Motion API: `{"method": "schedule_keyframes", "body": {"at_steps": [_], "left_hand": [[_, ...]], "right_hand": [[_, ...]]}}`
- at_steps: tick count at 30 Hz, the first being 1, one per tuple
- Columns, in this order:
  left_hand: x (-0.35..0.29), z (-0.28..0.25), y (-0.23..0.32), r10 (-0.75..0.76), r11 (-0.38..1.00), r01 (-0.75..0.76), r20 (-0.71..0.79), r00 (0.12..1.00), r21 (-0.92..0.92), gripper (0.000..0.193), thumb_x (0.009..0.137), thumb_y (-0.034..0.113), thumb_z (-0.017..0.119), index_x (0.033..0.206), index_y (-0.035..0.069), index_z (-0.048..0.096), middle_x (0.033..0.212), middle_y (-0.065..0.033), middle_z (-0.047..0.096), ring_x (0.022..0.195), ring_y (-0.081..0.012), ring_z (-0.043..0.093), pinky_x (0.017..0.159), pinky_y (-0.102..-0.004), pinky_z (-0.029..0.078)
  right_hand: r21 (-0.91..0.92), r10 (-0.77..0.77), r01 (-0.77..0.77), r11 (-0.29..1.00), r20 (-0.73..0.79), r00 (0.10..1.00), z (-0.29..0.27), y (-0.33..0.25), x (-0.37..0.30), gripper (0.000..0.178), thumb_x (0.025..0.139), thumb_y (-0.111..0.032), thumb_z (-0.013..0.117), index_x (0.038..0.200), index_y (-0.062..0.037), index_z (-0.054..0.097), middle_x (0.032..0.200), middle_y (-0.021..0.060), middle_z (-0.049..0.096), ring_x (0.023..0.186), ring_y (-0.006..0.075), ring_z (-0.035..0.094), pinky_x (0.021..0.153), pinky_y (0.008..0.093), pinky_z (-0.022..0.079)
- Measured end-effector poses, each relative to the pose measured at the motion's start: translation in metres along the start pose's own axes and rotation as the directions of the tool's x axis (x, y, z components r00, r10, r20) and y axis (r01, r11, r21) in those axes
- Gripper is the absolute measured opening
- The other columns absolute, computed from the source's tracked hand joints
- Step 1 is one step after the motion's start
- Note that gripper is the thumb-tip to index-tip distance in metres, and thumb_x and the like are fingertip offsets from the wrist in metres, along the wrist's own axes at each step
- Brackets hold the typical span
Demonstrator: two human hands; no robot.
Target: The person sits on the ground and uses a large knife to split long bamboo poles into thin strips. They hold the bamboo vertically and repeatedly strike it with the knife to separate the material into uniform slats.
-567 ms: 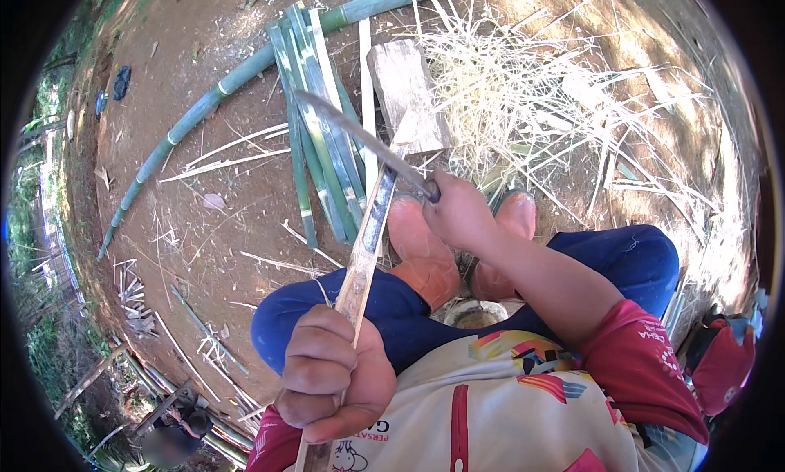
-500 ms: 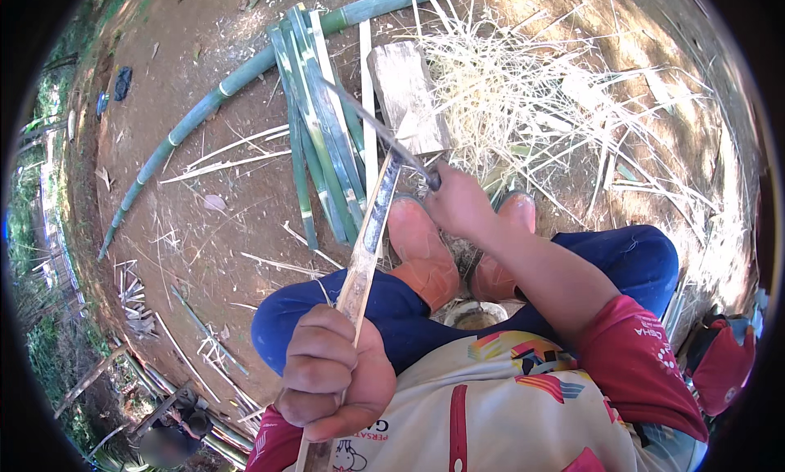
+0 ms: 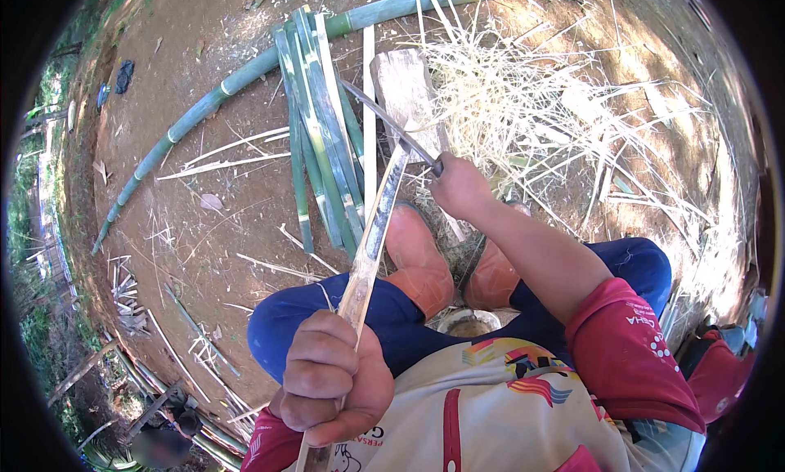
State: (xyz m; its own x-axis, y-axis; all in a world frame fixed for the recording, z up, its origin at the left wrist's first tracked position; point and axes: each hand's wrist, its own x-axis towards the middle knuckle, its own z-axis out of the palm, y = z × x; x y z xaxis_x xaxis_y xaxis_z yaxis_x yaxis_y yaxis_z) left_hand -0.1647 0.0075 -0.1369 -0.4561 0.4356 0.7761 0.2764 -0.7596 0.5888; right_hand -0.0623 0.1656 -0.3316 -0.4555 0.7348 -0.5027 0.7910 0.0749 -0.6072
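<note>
My left hand [image 3: 337, 375] is closed round the lower part of a split bamboo strip [image 3: 370, 247], which slants up and away from me with its pale inner face showing. My right hand [image 3: 463, 187] grips the dark handle of a long-bladed knife [image 3: 384, 116]. The blade crosses the strip's far end, and a pale curl of shaving stands there. Under and beyond that end lies a weathered wooden block [image 3: 404, 84]. The fingers of my right hand are partly hidden behind the hand itself.
Split green bamboo pieces [image 3: 320, 129] lie left of the block, with a long bamboo pole [image 3: 204, 102] curving behind them. A heap of pale shavings [image 3: 523, 104] spreads to the right. My orange boots [image 3: 419, 251] are below the strip. A red bag [image 3: 719, 370] sits at far right.
My right hand and the knife have shifted slightly right, and the blade lies more across the strip's tip. A shaving now curls up there. My left hand keeps its hold.
</note>
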Motion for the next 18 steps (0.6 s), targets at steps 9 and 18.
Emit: {"method": "schedule_keyframes", "body": {"at_steps": [9, 18], "left_hand": [[0.000, 0.008, -0.003, 0.022, 1.000, -0.023, -0.036, 0.999, -0.010, 0.039, 0.108, 0.040, 0.043, 0.079, 0.014, 0.039, 0.063, 0.0021, 0.035, 0.052, -0.0112, 0.034, 0.051, -0.0299, 0.027], [-0.002, -0.001, -0.002, 0.028, 0.999, -0.027, -0.038, 0.999, 0.040, 0.038, 0.108, 0.040, 0.044, 0.080, 0.014, 0.039, 0.063, 0.0022, 0.036, 0.051, -0.0107, 0.033, 0.049, -0.0294, 0.027]], "right_hand": [[-0.026, 0.066, -0.066, 0.997, -0.002, 0.998, 0.008, 0.018, 0.036, 0.028, 0.087, -0.014, 0.058, 0.110, 0.0018, 0.062, 0.100, 0.0273, 0.069, 0.097, 0.0428, 0.068, 0.086, 0.0501, 0.053], [-0.054, 0.056, -0.052, 0.997, 0.060, 0.997, 0.003, -0.001, 0.008, 0.031, 0.086, -0.014, 0.059, 0.113, 0.0018, 0.063, 0.106, 0.0273, 0.070, 0.100, 0.0418, 0.068, 0.090, 0.0479, 0.053]]}}
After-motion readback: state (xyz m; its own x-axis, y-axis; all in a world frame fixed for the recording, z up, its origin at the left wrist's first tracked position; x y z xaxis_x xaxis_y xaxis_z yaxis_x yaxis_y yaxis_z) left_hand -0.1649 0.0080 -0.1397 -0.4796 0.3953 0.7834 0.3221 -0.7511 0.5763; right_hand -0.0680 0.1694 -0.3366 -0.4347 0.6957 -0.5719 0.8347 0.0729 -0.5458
